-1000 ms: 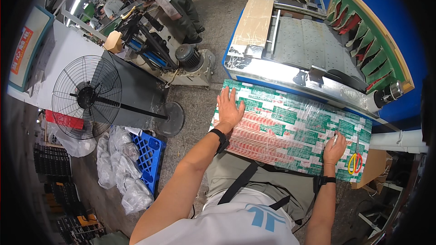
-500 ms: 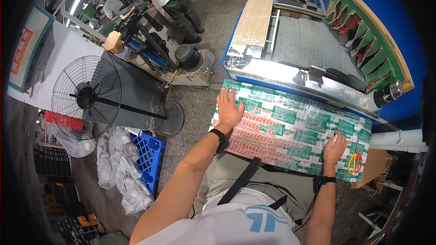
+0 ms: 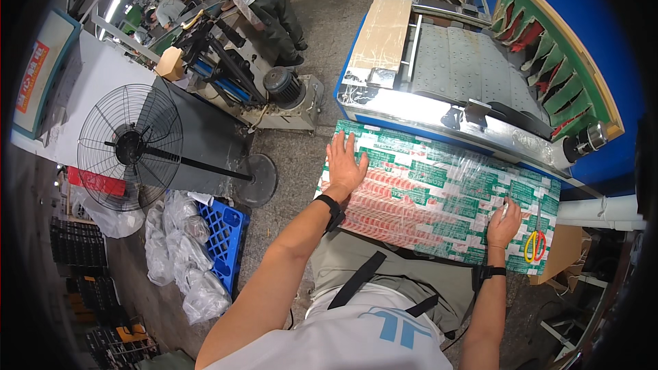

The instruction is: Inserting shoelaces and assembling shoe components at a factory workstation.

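In front of me is a worktop (image 3: pixel 439 164), covered in green-and-white printed tape, with red-and-white strips on its left part and a glossy clear layer over it. My left hand (image 3: pixel 346 163) lies flat on its left end, fingers stretched out, holding nothing. At the right part my right hand (image 3: pixel 504 225) rests on the worktop, fingers curled round a small white stick-like thing (image 3: pixel 506 208); its kind is too small to make out. Just right of that hand lie scissors (image 3: pixel 534 247) with red and yellow handles.
Beyond the worktop stands a machine with a grey plate conveyor (image 3: pixel 459 62) and a strip-curtained opening (image 3: pixel 555 75). A cardboard piece (image 3: pixel 380 31) lies on its left. On my left are a floor fan (image 3: pixel 130 147), clear plastic bags (image 3: pixel 185 253) and a blue pallet (image 3: pixel 226 236). A person (image 3: pixel 264 7) stands far off.
The machine's grey conveyor plates have shifted slightly. The far person has moved a little. Both my hands stay where they were.
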The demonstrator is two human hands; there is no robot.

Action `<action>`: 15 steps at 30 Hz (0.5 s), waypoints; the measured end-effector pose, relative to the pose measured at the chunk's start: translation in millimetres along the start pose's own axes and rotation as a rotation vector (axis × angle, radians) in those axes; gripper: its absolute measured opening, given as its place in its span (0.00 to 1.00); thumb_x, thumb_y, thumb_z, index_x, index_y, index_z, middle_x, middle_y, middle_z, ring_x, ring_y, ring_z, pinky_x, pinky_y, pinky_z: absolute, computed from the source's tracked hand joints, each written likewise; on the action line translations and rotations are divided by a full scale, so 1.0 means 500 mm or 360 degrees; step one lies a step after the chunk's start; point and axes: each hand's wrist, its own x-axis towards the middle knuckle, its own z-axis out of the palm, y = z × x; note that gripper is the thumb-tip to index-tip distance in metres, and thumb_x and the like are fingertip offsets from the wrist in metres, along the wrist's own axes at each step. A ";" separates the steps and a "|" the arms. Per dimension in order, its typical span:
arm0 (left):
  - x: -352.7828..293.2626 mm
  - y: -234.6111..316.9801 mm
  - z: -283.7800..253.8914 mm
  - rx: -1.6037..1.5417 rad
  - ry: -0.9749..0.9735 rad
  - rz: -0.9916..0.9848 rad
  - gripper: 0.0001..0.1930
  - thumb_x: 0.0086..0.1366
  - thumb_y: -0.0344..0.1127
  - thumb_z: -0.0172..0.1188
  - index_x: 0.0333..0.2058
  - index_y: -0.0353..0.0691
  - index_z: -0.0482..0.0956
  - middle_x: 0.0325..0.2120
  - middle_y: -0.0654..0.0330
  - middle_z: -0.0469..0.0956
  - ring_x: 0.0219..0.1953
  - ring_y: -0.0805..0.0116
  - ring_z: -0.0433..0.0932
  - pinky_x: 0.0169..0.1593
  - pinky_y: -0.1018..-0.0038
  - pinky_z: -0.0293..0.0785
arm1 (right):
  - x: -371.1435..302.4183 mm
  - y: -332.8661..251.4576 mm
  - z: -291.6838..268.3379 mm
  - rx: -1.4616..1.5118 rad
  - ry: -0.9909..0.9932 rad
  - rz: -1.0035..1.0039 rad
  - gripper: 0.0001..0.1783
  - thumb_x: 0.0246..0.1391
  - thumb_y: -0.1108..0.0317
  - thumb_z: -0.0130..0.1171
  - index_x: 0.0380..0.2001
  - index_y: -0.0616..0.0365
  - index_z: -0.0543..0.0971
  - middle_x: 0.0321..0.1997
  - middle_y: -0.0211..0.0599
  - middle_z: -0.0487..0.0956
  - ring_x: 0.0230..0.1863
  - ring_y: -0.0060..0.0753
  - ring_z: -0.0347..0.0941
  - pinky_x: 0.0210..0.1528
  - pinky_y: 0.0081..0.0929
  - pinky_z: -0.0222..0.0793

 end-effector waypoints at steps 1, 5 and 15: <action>0.000 0.000 0.000 -0.0002 0.0002 -0.0001 0.38 0.75 0.49 0.60 0.76 0.33 0.65 0.79 0.37 0.56 0.83 0.37 0.50 0.84 0.40 0.42 | 0.000 0.000 0.000 -0.0003 0.0004 -0.0002 0.21 0.69 0.65 0.54 0.57 0.64 0.83 0.55 0.52 0.82 0.58 0.62 0.76 0.65 0.52 0.70; -0.001 -0.002 0.003 -0.0002 0.0016 0.0006 0.38 0.75 0.49 0.61 0.76 0.33 0.66 0.79 0.36 0.56 0.83 0.37 0.51 0.84 0.40 0.42 | 0.000 0.000 -0.001 -0.0004 0.0001 -0.0011 0.21 0.69 0.65 0.54 0.57 0.65 0.83 0.55 0.52 0.82 0.58 0.62 0.76 0.65 0.52 0.70; 0.002 -0.005 0.004 -0.0010 0.0029 0.0016 0.38 0.74 0.49 0.61 0.75 0.33 0.66 0.78 0.36 0.57 0.82 0.35 0.52 0.83 0.38 0.43 | 0.001 0.002 0.001 0.0006 0.0002 -0.0011 0.20 0.68 0.65 0.54 0.57 0.64 0.83 0.55 0.53 0.82 0.58 0.63 0.76 0.66 0.53 0.69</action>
